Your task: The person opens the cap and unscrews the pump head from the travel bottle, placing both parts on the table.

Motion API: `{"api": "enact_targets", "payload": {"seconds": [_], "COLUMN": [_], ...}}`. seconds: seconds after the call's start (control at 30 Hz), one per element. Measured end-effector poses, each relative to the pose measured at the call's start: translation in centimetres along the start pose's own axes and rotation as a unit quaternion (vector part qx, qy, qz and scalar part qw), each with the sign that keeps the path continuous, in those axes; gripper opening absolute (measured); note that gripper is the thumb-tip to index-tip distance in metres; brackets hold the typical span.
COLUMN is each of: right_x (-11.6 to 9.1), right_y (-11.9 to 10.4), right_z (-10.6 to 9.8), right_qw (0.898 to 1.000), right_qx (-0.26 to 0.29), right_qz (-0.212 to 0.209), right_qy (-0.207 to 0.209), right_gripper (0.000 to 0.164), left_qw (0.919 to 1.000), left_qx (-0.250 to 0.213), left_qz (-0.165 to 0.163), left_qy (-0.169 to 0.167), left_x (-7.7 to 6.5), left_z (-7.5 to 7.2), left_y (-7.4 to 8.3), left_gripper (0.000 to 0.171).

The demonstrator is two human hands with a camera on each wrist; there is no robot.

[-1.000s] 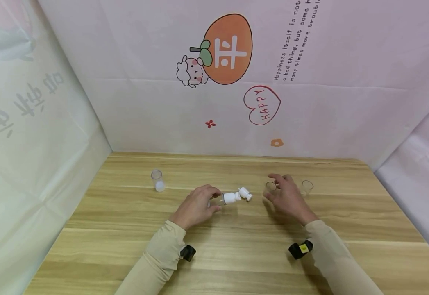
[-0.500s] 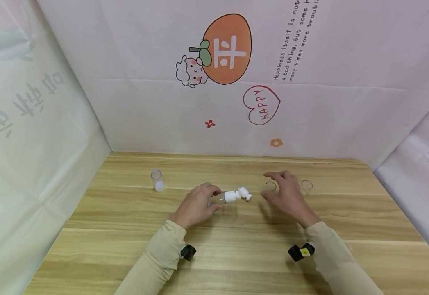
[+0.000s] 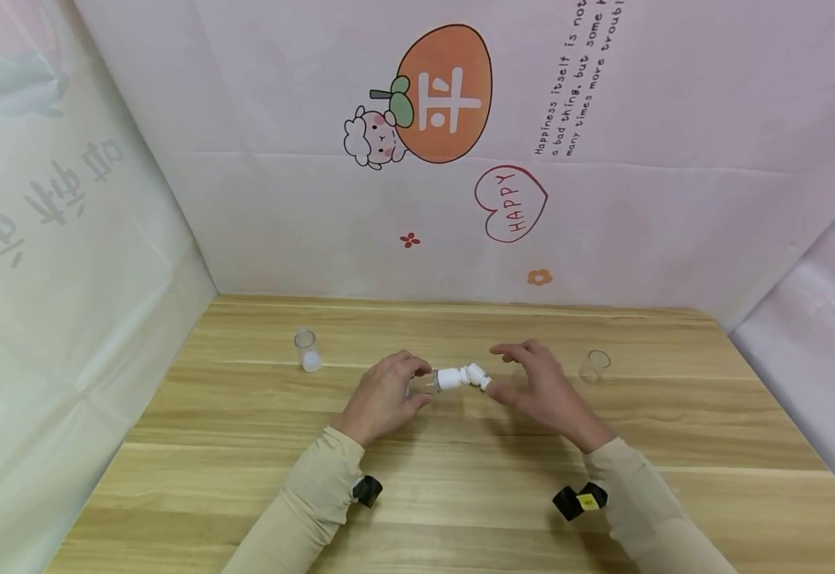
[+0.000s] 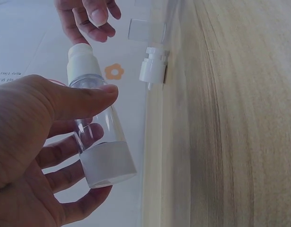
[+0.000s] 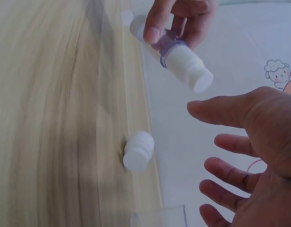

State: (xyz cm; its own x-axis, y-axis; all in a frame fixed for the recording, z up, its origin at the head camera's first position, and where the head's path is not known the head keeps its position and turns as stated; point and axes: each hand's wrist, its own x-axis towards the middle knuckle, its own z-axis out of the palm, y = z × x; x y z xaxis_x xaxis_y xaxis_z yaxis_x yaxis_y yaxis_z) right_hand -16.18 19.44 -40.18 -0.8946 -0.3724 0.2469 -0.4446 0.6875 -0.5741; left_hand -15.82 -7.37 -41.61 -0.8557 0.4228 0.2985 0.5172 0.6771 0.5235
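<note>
My left hand (image 3: 384, 399) grips a clear pump bottle (image 4: 107, 161) with a white base inside, thumb on one side and fingers on the other. The bottle is tilted, its white pump head (image 3: 450, 379) pointing right. A loose white pump head (image 5: 139, 151) lies on the table below; in the head view it overlaps the tip of the held one. My right hand (image 3: 542, 395) hovers just right of the bottle's top. Its thumb and fingers (image 5: 230, 189) are spread, with nothing between them.
On the wooden table (image 3: 417, 494), a clear bottle body (image 3: 306, 351) with a white bottom stands at the left. A clear cap (image 3: 595, 366) stands right of my right hand; another clear cap (image 5: 159, 217) shows partly behind that hand. Printed sheets (image 3: 302, 223) wall the back and sides.
My right hand has moved left, from around the nearer clear cap toward the held bottle's pump head. The bottle has shifted slightly upward in the head view; my left hand stays nearly in place.
</note>
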Motion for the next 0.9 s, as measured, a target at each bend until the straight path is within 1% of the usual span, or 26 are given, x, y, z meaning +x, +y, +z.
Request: {"api": "enact_targets", "payload": {"seconds": [0.17, 0.3, 0.53, 0.77, 0.9], "right_x": [0.0, 0.1, 0.3, 0.5, 0.5], "right_y": [-0.6, -1.0, -1.2, -1.4, -1.4], "right_z": [0.4, 0.6, 1.2, 1.3, 1.5], "right_qw": [0.999, 0.998, 0.99, 0.985, 0.983], "right_qx": [0.028, 0.06, 0.129, 0.142, 0.145], "right_qz": [-0.006, -0.011, -0.007, 0.019, 0.024], "right_qy": [-0.017, -0.03, -0.06, -0.099, -0.111], "right_gripper": [0.056, 0.054, 0.051, 0.049, 0.048], "left_qw": [0.9998, 0.9992, 0.998, 0.9949, 0.9934], "left_qx": [0.016, 0.031, 0.045, 0.067, 0.079], "left_qz": [0.008, 0.017, 0.033, 0.062, 0.069], "left_qy": [0.01, 0.017, 0.028, 0.043, 0.047], "left_x": [0.0, 0.0, 0.1, 0.0, 0.1], "left_z": [0.0, 0.1, 0.3, 0.6, 0.6], "left_y": [0.2, 0.3, 0.4, 0.6, 0.7], "left_gripper": [0.034, 0.034, 0.035, 0.035, 0.035]}}
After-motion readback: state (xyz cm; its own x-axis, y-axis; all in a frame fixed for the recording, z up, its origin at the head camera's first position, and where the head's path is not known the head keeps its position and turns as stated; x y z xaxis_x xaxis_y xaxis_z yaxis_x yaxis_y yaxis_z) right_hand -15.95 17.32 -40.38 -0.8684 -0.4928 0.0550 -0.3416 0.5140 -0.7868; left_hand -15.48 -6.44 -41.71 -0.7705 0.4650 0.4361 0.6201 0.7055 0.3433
